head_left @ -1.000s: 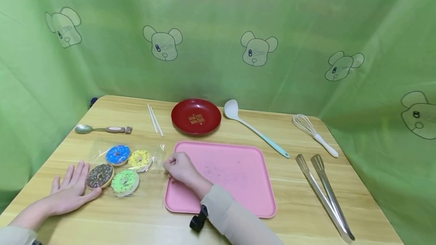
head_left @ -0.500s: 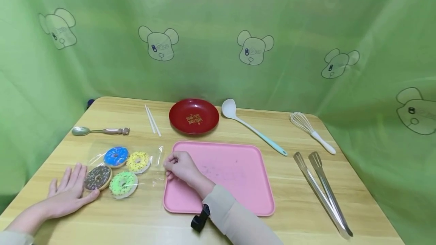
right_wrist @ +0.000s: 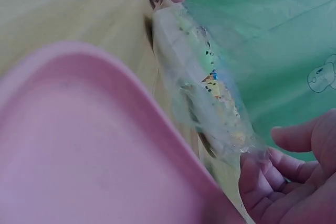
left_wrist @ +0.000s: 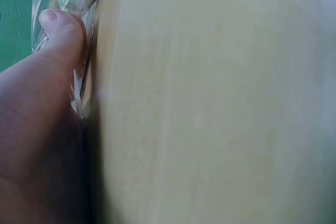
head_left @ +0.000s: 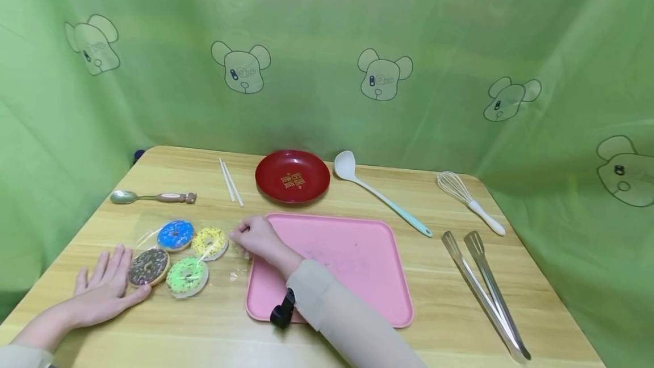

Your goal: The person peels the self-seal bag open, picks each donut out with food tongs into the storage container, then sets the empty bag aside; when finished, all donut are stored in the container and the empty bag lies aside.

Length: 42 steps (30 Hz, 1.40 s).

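Observation:
A clear plastic bag (head_left: 225, 274) with several toy donuts in it lies left on the table. Through the film show a blue donut (head_left: 175, 235), a yellow donut (head_left: 210, 243), a green donut (head_left: 187, 276) and a chocolate-brown donut (head_left: 149, 267). My left hand (head_left: 104, 291) rests palm down with fingers spread at the bag's left side, its thumb against the brown donut. At the bag's right end my right hand (head_left: 259, 238) holds the film with curled fingers. In the right wrist view the bag's edge (right_wrist: 252, 150) meets those fingertips, the thumb standing apart.
Beneath my right forearm lies a pink tray (head_left: 352, 266). Along the back are a spoon (head_left: 153, 196), white chopsticks (head_left: 231, 182), a red plate (head_left: 293, 176) and a ladle (head_left: 383, 195). A whisk (head_left: 470, 202) and metal tongs (head_left: 487, 294) lie at the right.
My right hand has moved left toward the yellow donut, bunching the bag's right end. My left hand has stayed in place.

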{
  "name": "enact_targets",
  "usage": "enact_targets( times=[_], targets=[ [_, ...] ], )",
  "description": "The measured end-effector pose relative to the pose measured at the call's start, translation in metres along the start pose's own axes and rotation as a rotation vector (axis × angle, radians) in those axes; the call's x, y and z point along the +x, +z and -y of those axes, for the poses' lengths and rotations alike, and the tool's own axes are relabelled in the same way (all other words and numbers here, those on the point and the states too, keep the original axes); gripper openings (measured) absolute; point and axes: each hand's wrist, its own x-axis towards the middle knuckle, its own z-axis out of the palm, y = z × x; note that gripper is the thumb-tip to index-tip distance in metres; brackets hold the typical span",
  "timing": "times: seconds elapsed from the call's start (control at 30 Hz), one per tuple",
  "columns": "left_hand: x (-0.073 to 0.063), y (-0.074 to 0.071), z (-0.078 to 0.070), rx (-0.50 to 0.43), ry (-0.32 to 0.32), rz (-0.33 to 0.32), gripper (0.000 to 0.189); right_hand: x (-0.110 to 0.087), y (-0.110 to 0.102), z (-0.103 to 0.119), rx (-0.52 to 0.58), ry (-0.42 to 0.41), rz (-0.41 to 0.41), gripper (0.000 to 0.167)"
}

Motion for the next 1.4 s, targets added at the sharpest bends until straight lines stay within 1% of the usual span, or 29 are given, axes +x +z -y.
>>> enact_targets(
  times=[0.1, 0.23, 0.43, 0.53, 0.63, 0.8, 0.97, 1.03, 1.1, 1.17, 1.27, 1.33, 1.4],
  targets=[
    [-0.001, 0.0, -0.001, -0.002, -0.002, -0.001, 0.094, 0.004, 0.003, 0.001, -0.058, 0.005, -0.02, 0.016],
    [-0.001, 0.0, -0.002, -0.005, -0.006, -0.002, 0.094, 0.009, 0.005, 0.001, -0.095, 0.014, -0.036, 0.023],
    [0.0, 0.001, 0.0, -0.007, -0.007, -0.004, 0.095, 0.014, 0.007, -0.001, -0.132, 0.027, -0.013, 0.035],
    [0.0, 0.003, 0.002, -0.005, -0.006, -0.004, 0.096, 0.014, 0.007, -0.002, -0.145, 0.022, -0.003, 0.04],
    [0.0, 0.003, 0.001, -0.003, -0.004, -0.008, 0.095, 0.012, 0.006, -0.004, -0.163, -0.003, 0.001, 0.039],
    [-0.001, 0.003, 0.0, -0.004, -0.007, -0.02, 0.094, 0.008, 0.003, -0.005, -0.194, -0.052, 0.009, 0.033],
    [0.0, 0.005, 0.002, -0.002, 0.004, -0.046, 0.094, 0.007, -0.002, -0.008, -0.209, -0.079, -0.006, 0.029],
    [0.0, 0.006, 0.003, 0.0, 0.013, -0.046, 0.094, 0.006, -0.004, -0.009, -0.204, -0.086, -0.005, 0.029],
    [0.0, 0.006, 0.004, 0.003, 0.003, -0.05, 0.094, 0.006, -0.006, -0.01, -0.193, -0.087, -0.006, 0.028],
    [0.0, 0.006, 0.004, 0.0, 0.006, -0.045, 0.094, 0.004, -0.007, -0.011, -0.177, -0.092, -0.007, 0.026],
    [0.001, 0.006, 0.004, 0.002, -0.005, -0.043, 0.094, 0.003, -0.009, -0.015, -0.139, -0.078, -0.013, 0.019],
    [0.001, 0.006, 0.005, 0.003, 0.004, -0.038, 0.094, 0.003, -0.01, -0.017, -0.103, -0.068, -0.019, 0.015],
    [0.002, 0.006, 0.004, 0.006, -0.005, -0.037, 0.095, 0.003, -0.011, -0.02, -0.056, -0.051, -0.019, 0.014]
  ],
)
